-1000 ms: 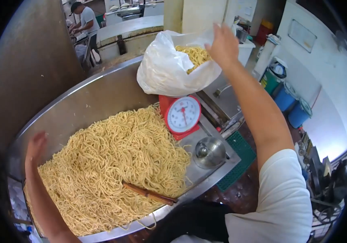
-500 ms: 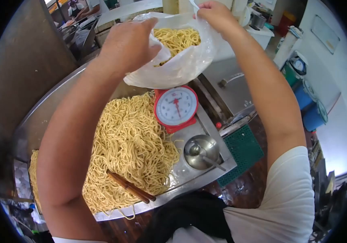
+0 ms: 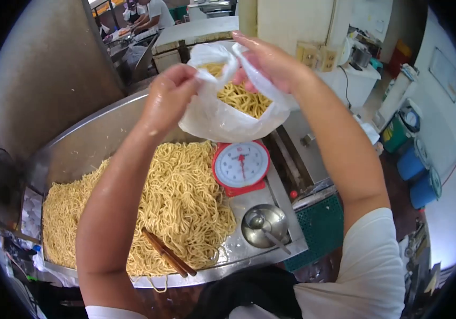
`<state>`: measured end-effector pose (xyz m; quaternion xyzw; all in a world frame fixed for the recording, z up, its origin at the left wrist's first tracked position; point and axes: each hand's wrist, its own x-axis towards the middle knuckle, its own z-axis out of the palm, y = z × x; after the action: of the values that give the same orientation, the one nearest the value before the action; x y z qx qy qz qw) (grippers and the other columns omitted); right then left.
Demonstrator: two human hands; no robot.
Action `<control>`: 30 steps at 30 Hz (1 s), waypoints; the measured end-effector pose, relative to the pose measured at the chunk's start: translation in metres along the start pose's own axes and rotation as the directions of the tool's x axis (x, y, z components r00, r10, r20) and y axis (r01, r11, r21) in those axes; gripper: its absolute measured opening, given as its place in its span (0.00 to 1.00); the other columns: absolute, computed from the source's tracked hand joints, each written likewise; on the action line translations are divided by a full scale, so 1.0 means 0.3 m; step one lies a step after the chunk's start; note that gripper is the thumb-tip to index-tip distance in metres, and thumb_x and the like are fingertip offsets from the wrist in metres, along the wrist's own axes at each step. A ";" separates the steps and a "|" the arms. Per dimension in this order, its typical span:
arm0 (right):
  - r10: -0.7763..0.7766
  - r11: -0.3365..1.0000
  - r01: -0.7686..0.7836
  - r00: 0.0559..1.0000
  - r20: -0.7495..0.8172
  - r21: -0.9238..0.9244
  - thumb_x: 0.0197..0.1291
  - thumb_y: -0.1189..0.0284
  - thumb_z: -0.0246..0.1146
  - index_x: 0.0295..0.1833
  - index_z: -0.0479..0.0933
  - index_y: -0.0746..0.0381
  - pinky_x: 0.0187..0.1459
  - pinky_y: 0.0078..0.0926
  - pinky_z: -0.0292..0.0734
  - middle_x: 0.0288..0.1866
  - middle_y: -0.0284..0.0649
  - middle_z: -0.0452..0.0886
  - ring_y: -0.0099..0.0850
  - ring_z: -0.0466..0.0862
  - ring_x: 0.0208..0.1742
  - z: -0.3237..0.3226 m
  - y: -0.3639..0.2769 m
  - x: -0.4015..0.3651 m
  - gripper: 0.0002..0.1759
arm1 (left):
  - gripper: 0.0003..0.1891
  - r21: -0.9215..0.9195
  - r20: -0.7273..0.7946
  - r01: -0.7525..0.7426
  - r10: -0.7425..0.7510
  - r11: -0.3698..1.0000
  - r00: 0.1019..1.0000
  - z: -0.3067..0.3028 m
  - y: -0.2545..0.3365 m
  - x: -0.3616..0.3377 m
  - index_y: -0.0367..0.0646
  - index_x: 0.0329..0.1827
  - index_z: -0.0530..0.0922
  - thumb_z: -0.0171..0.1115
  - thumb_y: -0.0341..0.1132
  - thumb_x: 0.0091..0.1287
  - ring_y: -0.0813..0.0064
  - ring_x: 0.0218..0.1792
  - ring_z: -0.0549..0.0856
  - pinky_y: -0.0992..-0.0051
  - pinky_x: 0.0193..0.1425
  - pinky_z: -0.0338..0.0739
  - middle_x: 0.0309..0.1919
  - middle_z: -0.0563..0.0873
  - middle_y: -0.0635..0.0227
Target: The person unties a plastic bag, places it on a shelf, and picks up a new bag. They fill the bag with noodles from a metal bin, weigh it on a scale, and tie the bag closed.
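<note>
A white plastic bag (image 3: 228, 123) holding yellow noodles (image 3: 245, 102) rests on a red dial scale (image 3: 241, 165). My left hand (image 3: 172, 93) pinches the left side of the bag's rim. At the right side, my right hand (image 3: 270, 64) has its fingers partly inside the opening, against the plastic. Below and left of the scale, a large heap of noodles (image 3: 180, 196) fills a metal tray (image 3: 95, 127). Wooden sticks (image 3: 168, 253) lie on the heap's front edge. A metal bowl (image 3: 265, 226) with a ladle in it sits in front of the scale.
Green matting (image 3: 315, 231) lies on the floor to the right. Blue bins (image 3: 425, 189) and a green bin (image 3: 396, 133) line the right wall. Two people (image 3: 156, 15) are at the far upper left. A counter (image 3: 196, 33) stands behind the bag.
The view has shifted, so the bag and scale appear lower. My hands have come closer together at the bag's opening, and its rim is drawn narrower.
</note>
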<state>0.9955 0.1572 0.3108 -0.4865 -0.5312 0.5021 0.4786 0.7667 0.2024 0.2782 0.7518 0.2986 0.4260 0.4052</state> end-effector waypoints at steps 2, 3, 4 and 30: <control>0.057 0.998 -0.054 0.994 0.096 -0.033 0.64 0.47 0.61 0.42 0.80 0.62 0.27 0.17 0.76 0.27 0.35 0.81 0.23 0.79 0.22 0.034 -0.004 0.036 0.26 | 0.11 0.103 0.161 -0.130 0.113 0.986 0.981 0.045 -0.023 -0.024 0.38 0.49 0.78 0.61 0.35 0.69 0.76 0.43 0.83 0.72 0.49 0.77 0.40 0.85 0.68; -0.077 0.992 0.079 0.997 0.028 -0.099 0.63 0.46 0.61 0.42 0.80 0.62 0.31 0.18 0.77 0.29 0.36 0.82 0.24 0.80 0.27 0.055 0.020 0.072 0.27 | 0.11 0.106 0.144 -0.129 0.113 0.986 0.983 0.060 -0.034 -0.038 0.38 0.49 0.78 0.61 0.35 0.69 0.76 0.43 0.83 0.72 0.49 0.77 0.40 0.85 0.68; -0.214 0.963 0.206 0.977 -0.025 -0.171 0.62 0.45 0.61 0.41 0.80 0.62 0.35 0.19 0.77 0.32 0.37 0.83 0.24 0.82 0.31 0.079 0.031 0.102 0.27 | 0.14 0.255 0.083 -0.195 0.180 0.947 0.980 0.074 -0.043 -0.057 0.37 0.52 0.78 0.63 0.36 0.68 0.73 0.44 0.84 0.71 0.50 0.78 0.42 0.85 0.65; -0.444 0.890 0.428 0.892 0.083 0.157 0.76 0.59 0.48 0.57 0.71 0.67 0.14 0.14 0.57 0.24 0.24 0.68 0.14 0.60 0.15 0.831 -0.532 -0.052 0.21 | 0.42 -0.876 0.004 0.237 -0.484 0.420 0.875 -0.334 -0.212 -1.081 0.41 0.77 0.48 0.63 0.45 0.69 0.65 0.65 0.72 0.68 0.66 0.71 0.69 0.68 0.55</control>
<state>0.7422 0.1212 0.4605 -0.2913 -0.6188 0.4440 0.5789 0.5230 0.0119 0.1250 0.3086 0.2522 0.5088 0.7631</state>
